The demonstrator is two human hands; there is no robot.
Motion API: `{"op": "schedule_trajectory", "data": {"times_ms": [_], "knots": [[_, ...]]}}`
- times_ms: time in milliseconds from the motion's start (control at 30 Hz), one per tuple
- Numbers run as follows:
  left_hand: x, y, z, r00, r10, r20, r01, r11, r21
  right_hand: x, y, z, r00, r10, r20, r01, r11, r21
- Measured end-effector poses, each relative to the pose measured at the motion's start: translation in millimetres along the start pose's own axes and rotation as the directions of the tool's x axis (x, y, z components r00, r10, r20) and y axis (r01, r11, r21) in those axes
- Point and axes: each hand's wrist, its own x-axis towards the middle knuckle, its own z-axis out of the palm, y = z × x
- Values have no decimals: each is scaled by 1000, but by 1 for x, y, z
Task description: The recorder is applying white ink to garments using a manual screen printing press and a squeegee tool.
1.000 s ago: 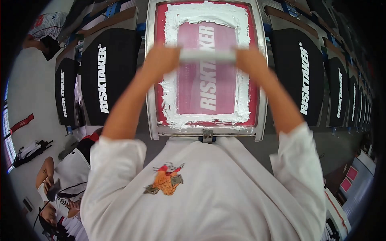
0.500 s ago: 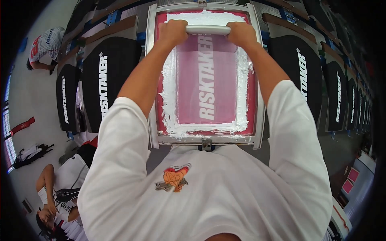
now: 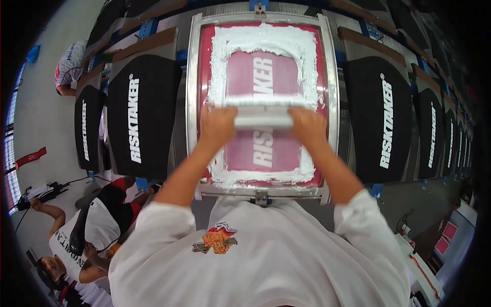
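Note:
My left hand [image 3: 219,125] and my right hand [image 3: 308,125] are both closed round the ends of a squeegee [image 3: 263,118], which is blurred by motion. It lies across the middle of a screen-printing frame [image 3: 193,97] with metal sides. Inside the frame, the pink mesh [image 3: 240,153] carries a pale line of lettering running lengthwise. Thick white ink [image 3: 217,66] borders the mesh on all sides, with a heavy ridge along the far end. The squeegee's blade edge is too smeared to make out, and it covers the middle of the lettering.
Black fabric pieces with white lettering lie on boards left [image 3: 146,110] and right [image 3: 381,110] of the frame, several more beyond. A hinge clamp [image 3: 261,198] holds the frame's near edge. At lower left sits a person [image 3: 97,230] with a dark handheld tool; another person [image 3: 70,64] bends at far left.
Both hands have drawn the squeegee from the frame's far end toward me, to about its middle. A ridge of white ink now shows at the far end. The seated person's arms have shifted.

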Motion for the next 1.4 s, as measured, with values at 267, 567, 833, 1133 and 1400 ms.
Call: {"op": "schedule_trajectory", "data": {"times_ms": [267,567,833,1133,1400], "knots": [[229,-45,-11,835,-289,468,142,935,325,212,68,-25,953,87,290,-16,970,-241],[291,-71,-8,894,102,437,-37,987,-153,-75,-39,-71,557,228,799,-824,276,495],[274,-47,15,949,61,309,-87,994,72,-207,-127,6,386,215,897,-914,224,339],[57,46,-14,938,53,342,-106,985,139,-216,-129,14,672,399,624,-739,406,537],[-127,154,-51,974,-33,224,12,996,94,-216,-122,27,812,324,486,-579,551,601]]}}
